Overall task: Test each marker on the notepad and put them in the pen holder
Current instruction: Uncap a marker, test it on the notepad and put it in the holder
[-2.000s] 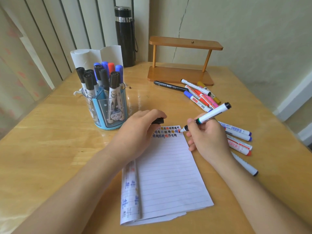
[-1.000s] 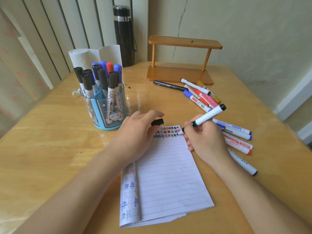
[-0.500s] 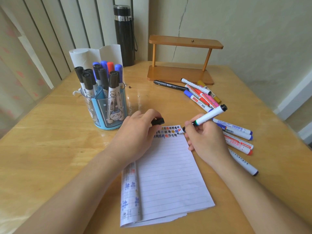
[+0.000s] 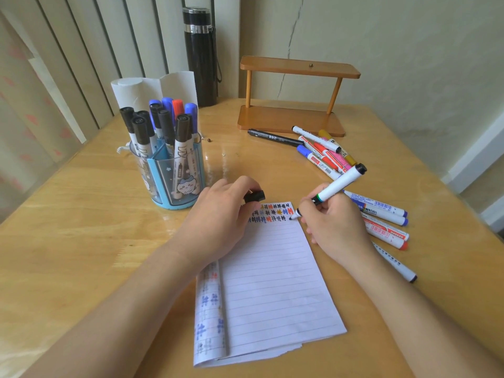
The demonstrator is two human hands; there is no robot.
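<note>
A lined notepad (image 4: 272, 282) lies on the table in front of me, with rows of coloured test marks along its top edge. My right hand (image 4: 335, 227) grips a white marker (image 4: 338, 185) with a black end, its tip touching the pad's top right corner. My left hand (image 4: 218, 222) rests on the pad's top left corner and pinches the marker's black cap (image 4: 254, 196). A blue pen holder (image 4: 174, 175) with several capped markers stands at the left. Several loose markers (image 4: 324, 154) lie to the right of the pad, and more of them (image 4: 381, 222) beside my right hand.
A wooden two-tier stand (image 4: 294, 118) sits at the back of the table. A black flask (image 4: 200, 55) stands in the back corner. Rolled white paper (image 4: 152, 88) rises behind the pen holder. The table's right edge drops off toward the floor.
The marker tip has shifted slightly over the pad's top right corner, making small strokes. My left hand has stayed on the pad with the cap.
</note>
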